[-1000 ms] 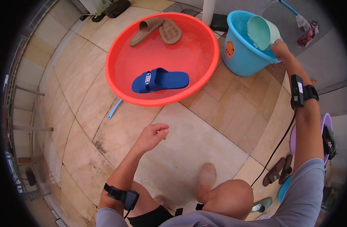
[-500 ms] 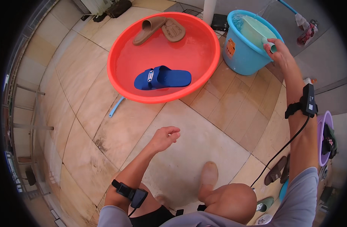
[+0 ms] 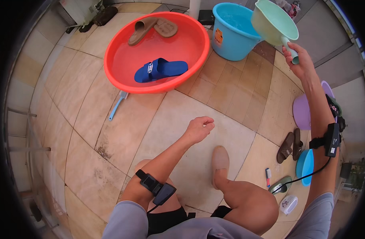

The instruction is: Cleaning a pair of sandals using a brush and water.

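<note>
My right hand (image 3: 300, 63) grips the handle of a pale green water dipper (image 3: 276, 22), raised over the right side of a light blue bucket (image 3: 234, 44). Water shows in the bucket. To its left, a large red basin (image 3: 154, 88) holds shallow water. A blue slipper (image 3: 168, 71) lies in its near part, and two brown slippers (image 3: 142, 32) rest against the far side. My left hand (image 3: 199, 130) hovers above the floor in front of me, fingers curled in, with nothing seen in them.
A blue-handled brush (image 3: 117, 106) lies by the basin's near left edge. On my right are a purple tub (image 3: 301, 111), brown slippers (image 3: 286, 148), a small blue basin (image 3: 305, 167), a small brush (image 3: 268, 177), a green slipper (image 3: 278, 185) and a white box (image 3: 288, 204) on the tiles (image 3: 214, 95).
The dipper has come up out of the bucket and moved to its right in my right hand. My view has turned right; my left hand stays curled.
</note>
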Tool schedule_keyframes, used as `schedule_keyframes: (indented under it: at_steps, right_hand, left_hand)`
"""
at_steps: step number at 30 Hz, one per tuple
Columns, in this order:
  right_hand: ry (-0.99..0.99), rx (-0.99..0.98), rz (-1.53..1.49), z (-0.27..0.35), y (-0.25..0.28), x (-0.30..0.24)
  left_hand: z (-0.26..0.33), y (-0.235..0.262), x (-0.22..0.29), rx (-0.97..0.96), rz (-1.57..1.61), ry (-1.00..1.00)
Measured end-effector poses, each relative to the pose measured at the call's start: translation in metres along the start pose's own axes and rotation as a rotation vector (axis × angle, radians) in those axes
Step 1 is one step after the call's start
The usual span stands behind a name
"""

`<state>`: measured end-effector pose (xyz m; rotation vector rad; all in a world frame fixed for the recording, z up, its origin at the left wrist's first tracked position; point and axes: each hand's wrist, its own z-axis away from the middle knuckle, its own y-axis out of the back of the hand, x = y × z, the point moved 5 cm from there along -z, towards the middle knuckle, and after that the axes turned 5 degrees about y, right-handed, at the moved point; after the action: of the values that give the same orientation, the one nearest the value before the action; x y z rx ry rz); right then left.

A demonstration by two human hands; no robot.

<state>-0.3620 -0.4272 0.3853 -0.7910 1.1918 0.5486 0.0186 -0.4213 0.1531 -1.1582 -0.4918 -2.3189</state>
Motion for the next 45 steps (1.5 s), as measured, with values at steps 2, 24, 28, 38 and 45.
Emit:
schedule_keyframes:
  at_steps: [2,24,28,38,45]
  right_hand:
    - [-0.012,0.043,0.012,0.063,0.0,0.006]
    - [-0.496,-0.072,0.002,0.412,0.083,0.367]
    - [-0.428,-0.094,0.014,0.421,0.103,0.401]
    - [-0.138,-0.57,0.895,0.404,0.158,0.361]
    - [-0.388,-0.384,1.687,0.438,0.407,0.34]
  left_hand:
    - [-0.006,-0.039,-0.003,-0.05,-0.103,-0.058]
    - [0.103,-0.165,-0.086,-0.894,-1.171,-0.221]
    - [0.098,-0.172,-0.082,-0.802,-1.153,-0.159]
    - [0.098,-0.197,-0.079,-0.384,-1.008,-0.292]
    - [0.023,-0.336,0.0,-0.453,-1.171,-0.53]
